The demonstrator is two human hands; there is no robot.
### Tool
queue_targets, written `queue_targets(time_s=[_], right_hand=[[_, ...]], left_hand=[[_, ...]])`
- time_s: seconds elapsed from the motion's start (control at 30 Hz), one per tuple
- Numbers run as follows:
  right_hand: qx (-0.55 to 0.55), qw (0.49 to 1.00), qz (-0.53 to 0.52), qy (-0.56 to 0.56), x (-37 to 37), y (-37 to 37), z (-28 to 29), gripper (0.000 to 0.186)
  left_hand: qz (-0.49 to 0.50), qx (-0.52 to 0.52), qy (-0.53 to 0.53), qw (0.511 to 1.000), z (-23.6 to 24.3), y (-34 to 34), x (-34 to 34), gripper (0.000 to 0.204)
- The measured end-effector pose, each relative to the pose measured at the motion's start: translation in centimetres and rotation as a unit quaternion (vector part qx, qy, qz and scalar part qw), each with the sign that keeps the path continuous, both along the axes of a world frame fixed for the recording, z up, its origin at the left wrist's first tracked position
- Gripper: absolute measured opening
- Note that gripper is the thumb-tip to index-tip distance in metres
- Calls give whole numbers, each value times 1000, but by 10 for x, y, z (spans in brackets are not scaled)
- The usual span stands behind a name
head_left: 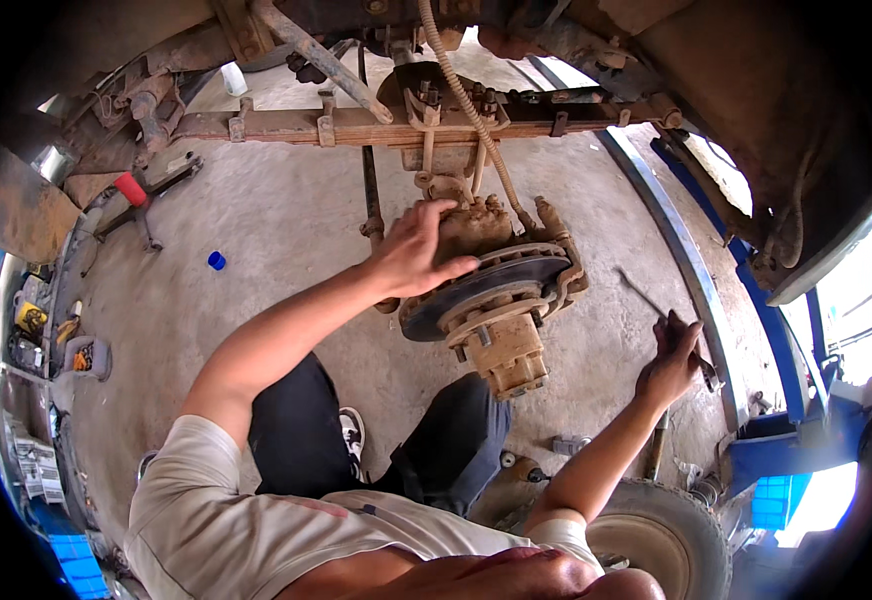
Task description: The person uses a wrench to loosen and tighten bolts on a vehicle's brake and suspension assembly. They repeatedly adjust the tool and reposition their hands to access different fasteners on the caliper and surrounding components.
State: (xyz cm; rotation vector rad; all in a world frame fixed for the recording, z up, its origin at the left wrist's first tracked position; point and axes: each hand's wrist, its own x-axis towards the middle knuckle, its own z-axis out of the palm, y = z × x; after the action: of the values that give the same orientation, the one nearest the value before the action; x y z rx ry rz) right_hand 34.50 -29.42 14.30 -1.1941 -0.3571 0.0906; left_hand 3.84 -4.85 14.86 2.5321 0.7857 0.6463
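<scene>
Brake disc at the centre of the frame looks heavy and stiff, likely best held by its rim, where the left hand spreads wide with its thumb at the edge. Right of centre, the right hand wraps around a slim metal rod, probably rigid and light.

Concrete floor: grey, blotched with darker stains
Left: small blue cap; beyond it, a dark metal stand with a red cylinder on it
Centre: black-and-white sneaker
Right: long grey metal rail
Lower right: tyred wheel with beige rim, partly hidden by the person's arm
</scene>
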Motion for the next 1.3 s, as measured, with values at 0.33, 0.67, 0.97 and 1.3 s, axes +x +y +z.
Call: queue_targets(time_s=[0.33,0.67,0.97,1.3], right_hand=[[156,974,146,-78,-78,160,79,20],[172,964,203,-3,-94,228,92,18],[179,960,214,-23,-97,231,84,18],[181,966,181,29,-109,248,67,20]], left_hand=[[-42,-34,15,998,-9,-12,10,112],[-15,-46,-37,998,-6,-18,3,110],[-20,-8,-67,998,-17,-15,6,114],[-38,-73,-26,996,-3,-17,1,107]])
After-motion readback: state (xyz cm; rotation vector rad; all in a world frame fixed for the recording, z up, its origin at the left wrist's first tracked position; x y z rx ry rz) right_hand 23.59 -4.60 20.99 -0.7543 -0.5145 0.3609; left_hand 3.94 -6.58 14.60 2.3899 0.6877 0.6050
